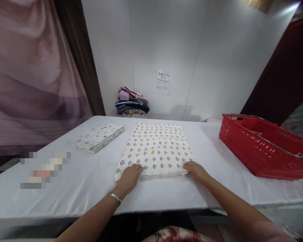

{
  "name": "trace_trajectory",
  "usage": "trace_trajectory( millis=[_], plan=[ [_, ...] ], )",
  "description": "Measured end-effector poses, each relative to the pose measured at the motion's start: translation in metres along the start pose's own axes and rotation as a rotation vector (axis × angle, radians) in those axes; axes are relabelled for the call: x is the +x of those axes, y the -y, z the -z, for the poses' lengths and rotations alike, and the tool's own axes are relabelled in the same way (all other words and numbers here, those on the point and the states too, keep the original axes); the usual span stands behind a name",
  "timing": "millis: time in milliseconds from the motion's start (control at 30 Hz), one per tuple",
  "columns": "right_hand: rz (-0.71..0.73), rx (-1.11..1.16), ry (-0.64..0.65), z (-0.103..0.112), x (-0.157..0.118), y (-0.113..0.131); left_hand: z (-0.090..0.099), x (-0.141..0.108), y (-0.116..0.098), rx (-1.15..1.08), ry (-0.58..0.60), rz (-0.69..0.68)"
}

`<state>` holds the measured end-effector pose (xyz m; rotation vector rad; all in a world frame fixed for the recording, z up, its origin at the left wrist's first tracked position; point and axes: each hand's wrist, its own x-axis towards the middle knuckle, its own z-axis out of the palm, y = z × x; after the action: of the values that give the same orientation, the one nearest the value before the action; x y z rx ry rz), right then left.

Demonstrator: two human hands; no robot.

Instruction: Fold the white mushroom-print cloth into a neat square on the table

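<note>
A white folded cloth (pixel 158 144) with grey mushroom prints and a few coloured ones lies in the middle of the table. At its near edge, toward the left corner, my left hand (pixel 130 176) has its fingers bent over the fabric; a silver bracelet is on that wrist. My right hand (pixel 195 169) grips the near right corner, fingertips on top. Both thumbs are mostly hidden. The cloth lies almost flat, with slight ripples across its middle. To its left rests another folded white cloth (pixel 97 136) with small dark prints.
A red plastic basket (pixel 257 151) with metal handles stands at the right of the white-covered table (pixel 86 181). Stacked folded fabrics (pixel 132 104) are by the back wall, where paper labels (pixel 163 76) hang. A blurred-out item (pixel 44 171) lies at the left.
</note>
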<state>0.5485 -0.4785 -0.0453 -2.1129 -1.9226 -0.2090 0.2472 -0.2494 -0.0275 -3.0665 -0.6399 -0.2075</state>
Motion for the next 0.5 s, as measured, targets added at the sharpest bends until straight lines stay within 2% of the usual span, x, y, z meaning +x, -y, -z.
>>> trace_trajectory(
  millis=[133, 233, 333, 400, 500],
  plan=[
    [-0.003, 0.021, -0.098, 0.002, -0.018, -0.004, 0.007, -0.010, -0.006, -0.001, -0.031, -0.001],
    [0.010, 0.083, -0.026, -0.003, -0.037, -0.003, 0.002, -0.024, -0.008, -0.023, -0.055, -0.028],
    [-0.049, 0.150, 0.047, 0.000, -0.046, 0.004, -0.004, -0.034, -0.007, -0.068, -0.086, -0.035],
    [-0.078, 0.232, 0.107, 0.007, -0.046, 0.008, -0.004, -0.039, -0.005, -0.109, -0.085, -0.029],
    [-0.119, 0.404, 0.205, 0.020, -0.033, 0.008, 0.007, -0.041, -0.004, -0.192, -0.044, -0.009]
  ],
)
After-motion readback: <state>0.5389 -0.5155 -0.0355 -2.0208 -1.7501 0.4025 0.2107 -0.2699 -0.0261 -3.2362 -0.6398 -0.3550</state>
